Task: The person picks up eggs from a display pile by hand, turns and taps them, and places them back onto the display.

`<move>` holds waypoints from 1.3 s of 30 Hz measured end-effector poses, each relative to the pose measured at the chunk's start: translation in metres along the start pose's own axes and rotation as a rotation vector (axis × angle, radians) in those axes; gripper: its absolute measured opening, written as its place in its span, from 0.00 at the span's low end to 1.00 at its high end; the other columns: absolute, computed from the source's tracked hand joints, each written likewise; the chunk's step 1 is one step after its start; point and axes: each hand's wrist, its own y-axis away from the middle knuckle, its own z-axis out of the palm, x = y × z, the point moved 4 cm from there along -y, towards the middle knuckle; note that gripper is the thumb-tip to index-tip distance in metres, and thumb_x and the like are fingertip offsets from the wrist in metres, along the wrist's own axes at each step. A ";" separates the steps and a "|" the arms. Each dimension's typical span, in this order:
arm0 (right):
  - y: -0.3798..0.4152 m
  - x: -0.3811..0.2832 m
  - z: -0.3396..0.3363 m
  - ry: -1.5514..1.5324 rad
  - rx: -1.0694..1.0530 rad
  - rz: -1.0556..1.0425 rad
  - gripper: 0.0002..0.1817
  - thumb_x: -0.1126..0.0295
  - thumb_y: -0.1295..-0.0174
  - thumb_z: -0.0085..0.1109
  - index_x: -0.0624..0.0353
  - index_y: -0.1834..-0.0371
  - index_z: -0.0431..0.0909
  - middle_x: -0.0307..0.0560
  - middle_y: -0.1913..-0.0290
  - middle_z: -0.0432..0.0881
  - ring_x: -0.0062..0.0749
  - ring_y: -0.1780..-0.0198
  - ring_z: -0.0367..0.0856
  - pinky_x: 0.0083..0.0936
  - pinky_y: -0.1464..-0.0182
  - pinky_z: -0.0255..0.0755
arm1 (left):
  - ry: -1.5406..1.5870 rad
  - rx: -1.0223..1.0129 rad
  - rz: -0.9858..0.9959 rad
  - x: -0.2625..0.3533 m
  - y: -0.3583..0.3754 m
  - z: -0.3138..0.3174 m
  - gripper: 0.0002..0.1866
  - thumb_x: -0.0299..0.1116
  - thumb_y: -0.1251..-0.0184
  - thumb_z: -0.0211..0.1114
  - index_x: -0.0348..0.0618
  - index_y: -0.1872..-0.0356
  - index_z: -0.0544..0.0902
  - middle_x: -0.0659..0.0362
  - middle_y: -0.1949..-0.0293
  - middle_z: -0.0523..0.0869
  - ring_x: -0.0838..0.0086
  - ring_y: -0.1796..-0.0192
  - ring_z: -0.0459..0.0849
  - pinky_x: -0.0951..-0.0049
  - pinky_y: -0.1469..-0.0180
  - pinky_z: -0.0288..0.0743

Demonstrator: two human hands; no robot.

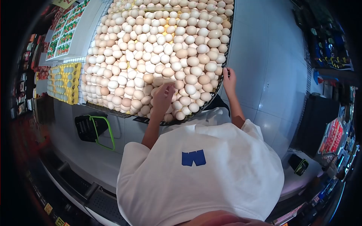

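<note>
A large wire-edged egg display [217,92] is heaped with pale brown and cream eggs [154,49]. Over its near part reaches my left hand [163,98], fingers curled in and close together just above the eggs. Whatever those fingers hold, if anything, is hidden from above. My right hand [229,79] is at the display's right edge, its fingers bent over the dark rim beside the outermost eggs.
A yellow tray of eggs [63,83] stands left of the display, below white boxes of red and green packs [68,32]. On the floor sits a black basket with a green handle [96,130]. Shelves line both sides; another dark basket [298,164] lies at right.
</note>
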 end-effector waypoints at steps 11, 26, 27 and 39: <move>-0.206 -0.003 -0.032 -0.062 -0.354 -0.254 0.11 0.66 0.31 0.59 0.64 0.65 0.79 0.46 0.70 0.80 0.30 0.70 0.76 0.28 0.65 0.72 | 0.053 0.590 -0.309 0.062 -0.027 0.099 0.09 0.27 0.28 0.60 0.37 0.53 0.85 0.56 0.69 0.85 0.78 0.69 0.85 0.78 0.68 0.78; -0.212 -0.210 0.235 0.056 -0.871 -0.822 0.14 0.68 0.40 0.63 0.61 0.53 0.83 0.55 0.55 0.85 0.44 0.58 0.85 0.36 0.52 0.78 | -0.026 0.938 -0.486 0.053 0.033 0.147 0.08 0.28 0.29 0.61 0.40 0.55 0.86 0.55 0.71 0.86 0.74 0.72 0.83 0.74 0.69 0.78; -0.221 -0.209 0.248 0.103 -0.893 -0.826 0.14 0.69 0.40 0.62 0.61 0.52 0.83 0.56 0.53 0.85 0.45 0.55 0.85 0.37 0.50 0.78 | -0.008 0.948 -0.497 0.054 0.037 0.148 0.08 0.28 0.29 0.61 0.40 0.55 0.86 0.55 0.71 0.86 0.74 0.72 0.83 0.74 0.69 0.78; -0.275 -0.222 0.313 0.299 -0.970 -1.502 0.11 0.69 0.45 0.67 0.60 0.61 0.77 0.52 0.60 0.82 0.49 0.56 0.80 0.43 0.52 0.75 | -0.049 1.390 -0.822 0.055 0.029 0.170 0.10 0.31 0.25 0.59 0.38 0.52 0.85 0.57 0.72 0.86 0.79 0.71 0.82 0.75 0.66 0.76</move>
